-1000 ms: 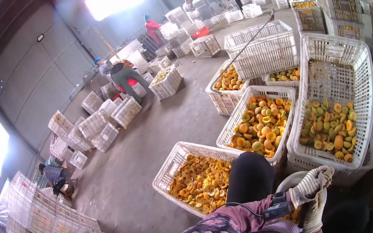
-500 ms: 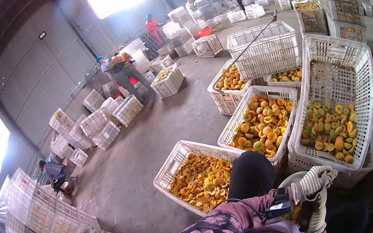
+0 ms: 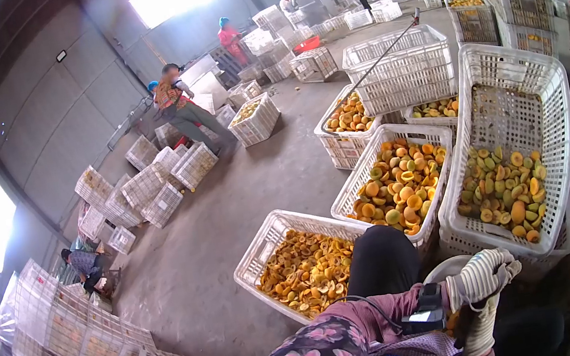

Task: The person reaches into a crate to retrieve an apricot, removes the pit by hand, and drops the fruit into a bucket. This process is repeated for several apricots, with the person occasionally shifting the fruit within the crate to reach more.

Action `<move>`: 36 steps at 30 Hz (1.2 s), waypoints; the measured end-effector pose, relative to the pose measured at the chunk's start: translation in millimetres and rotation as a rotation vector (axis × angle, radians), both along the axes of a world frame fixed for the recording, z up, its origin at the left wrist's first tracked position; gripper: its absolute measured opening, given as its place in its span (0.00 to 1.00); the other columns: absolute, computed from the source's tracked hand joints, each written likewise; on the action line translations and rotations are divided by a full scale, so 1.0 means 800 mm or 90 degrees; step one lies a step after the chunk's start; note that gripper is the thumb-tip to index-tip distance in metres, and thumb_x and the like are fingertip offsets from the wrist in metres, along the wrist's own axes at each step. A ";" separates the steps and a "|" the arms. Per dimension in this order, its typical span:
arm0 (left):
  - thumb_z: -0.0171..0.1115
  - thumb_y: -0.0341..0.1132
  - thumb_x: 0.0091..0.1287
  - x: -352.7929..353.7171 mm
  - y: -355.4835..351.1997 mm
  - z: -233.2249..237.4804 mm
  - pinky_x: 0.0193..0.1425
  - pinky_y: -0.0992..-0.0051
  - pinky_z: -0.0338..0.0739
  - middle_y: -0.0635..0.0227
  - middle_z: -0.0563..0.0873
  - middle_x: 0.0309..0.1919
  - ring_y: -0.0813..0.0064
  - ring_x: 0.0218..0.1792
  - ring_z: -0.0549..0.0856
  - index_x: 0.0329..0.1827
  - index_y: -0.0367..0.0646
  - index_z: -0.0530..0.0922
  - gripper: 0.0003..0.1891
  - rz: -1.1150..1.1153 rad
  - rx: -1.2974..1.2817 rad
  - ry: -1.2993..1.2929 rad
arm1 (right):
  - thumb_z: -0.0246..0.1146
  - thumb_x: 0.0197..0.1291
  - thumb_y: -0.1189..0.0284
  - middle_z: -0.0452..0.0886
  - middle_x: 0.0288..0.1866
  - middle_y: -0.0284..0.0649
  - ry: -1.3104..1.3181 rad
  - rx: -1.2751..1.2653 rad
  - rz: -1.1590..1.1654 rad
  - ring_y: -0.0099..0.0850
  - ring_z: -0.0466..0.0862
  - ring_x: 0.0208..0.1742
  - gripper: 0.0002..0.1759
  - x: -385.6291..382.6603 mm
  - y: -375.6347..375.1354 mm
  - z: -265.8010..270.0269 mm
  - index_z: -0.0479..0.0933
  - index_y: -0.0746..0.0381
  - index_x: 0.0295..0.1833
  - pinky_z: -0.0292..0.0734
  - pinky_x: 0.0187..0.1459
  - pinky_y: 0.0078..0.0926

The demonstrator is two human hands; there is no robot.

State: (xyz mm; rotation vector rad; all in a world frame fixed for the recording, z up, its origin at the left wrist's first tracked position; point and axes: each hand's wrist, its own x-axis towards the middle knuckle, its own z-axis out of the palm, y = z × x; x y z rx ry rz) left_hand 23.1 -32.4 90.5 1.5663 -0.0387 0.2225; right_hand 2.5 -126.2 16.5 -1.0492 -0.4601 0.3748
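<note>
My left hand (image 3: 478, 277), in a striped knit glove, is closed with its fingers bent together. Whatever they grip is hidden. Just below it, my right hand (image 3: 479, 332) wears a similar glove and meets the left; its fingers are mostly covered. Beneath both hands shows the rim of a pale round container (image 3: 445, 269), with a little orange fruit inside. By my dark-clothed knee (image 3: 383, 261) stands a white crate (image 3: 247, 276) of shrivelled orange fruit pieces. Behind it, another crate (image 3: 340, 205) holds halved orange-yellow fruit resembling apricots or peaches.
To the right, a tilted crate (image 3: 564, 111) with greener fruit rests on another. A long thin stick (image 3: 386, 61) leans across the crates behind. Stacked crates (image 3: 61, 318) line the left. Several people work farther back, one in an orange patterned top (image 3: 170, 96).
My hands stay together, the left slightly higher and shifted right. The far worker in the patterned top has straightened up from bending. The view has shifted slightly.
</note>
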 end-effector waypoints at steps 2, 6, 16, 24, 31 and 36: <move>0.56 0.31 0.59 -0.006 -0.001 0.009 0.39 0.72 0.76 0.62 0.82 0.29 0.64 0.32 0.81 0.36 0.38 0.79 0.06 0.071 0.140 -0.090 | 0.59 0.59 0.51 0.55 0.71 0.41 -0.008 -0.008 -0.064 0.32 0.62 0.68 0.46 0.003 0.007 -0.013 0.44 0.62 0.73 0.60 0.66 0.29; 0.60 0.31 0.57 0.001 0.047 0.014 0.40 0.71 0.77 0.57 0.83 0.31 0.67 0.34 0.83 0.35 0.37 0.80 0.07 -0.147 0.304 0.062 | 0.63 0.56 0.59 0.73 0.46 0.38 -0.295 -0.177 -0.020 0.32 0.75 0.45 0.25 -0.006 0.000 0.015 0.66 0.60 0.55 0.73 0.45 0.29; 0.62 0.42 0.62 0.006 0.081 -0.002 0.28 0.81 0.69 0.77 0.77 0.20 0.86 0.24 0.74 0.28 0.39 0.80 0.14 -0.411 -0.023 0.283 | 0.53 0.61 0.44 0.63 0.14 0.25 0.374 -0.091 0.258 0.18 0.61 0.12 0.22 -0.033 0.006 0.043 0.70 0.51 0.34 0.53 0.14 0.16; 0.55 0.28 0.53 0.023 0.073 0.002 0.34 0.82 0.76 0.68 0.84 0.26 0.82 0.27 0.81 0.41 0.32 0.81 0.14 -0.415 0.317 0.314 | 0.52 0.62 0.45 0.67 0.15 0.26 0.406 -0.102 0.249 0.19 0.64 0.11 0.23 -0.023 0.024 0.032 0.75 0.55 0.40 0.56 0.13 0.17; 0.50 0.44 0.69 0.025 0.069 -0.043 0.31 0.75 0.72 0.66 0.74 0.20 0.70 0.24 0.75 0.21 0.45 0.65 0.19 -0.108 -0.459 0.261 | 0.52 0.65 0.52 0.72 0.24 0.28 0.406 -0.147 0.277 0.19 0.69 0.22 0.22 -0.007 0.020 0.028 0.74 0.62 0.44 0.64 0.23 0.19; 0.46 0.50 0.69 0.049 0.143 -0.043 0.55 0.68 0.74 0.57 0.78 0.41 0.62 0.45 0.78 0.50 0.37 0.70 0.22 0.242 -0.839 -0.063 | 0.51 0.65 0.52 0.69 0.18 0.30 0.453 -0.143 0.154 0.22 0.66 0.14 0.21 -0.006 0.018 0.021 0.72 0.60 0.40 0.60 0.16 0.20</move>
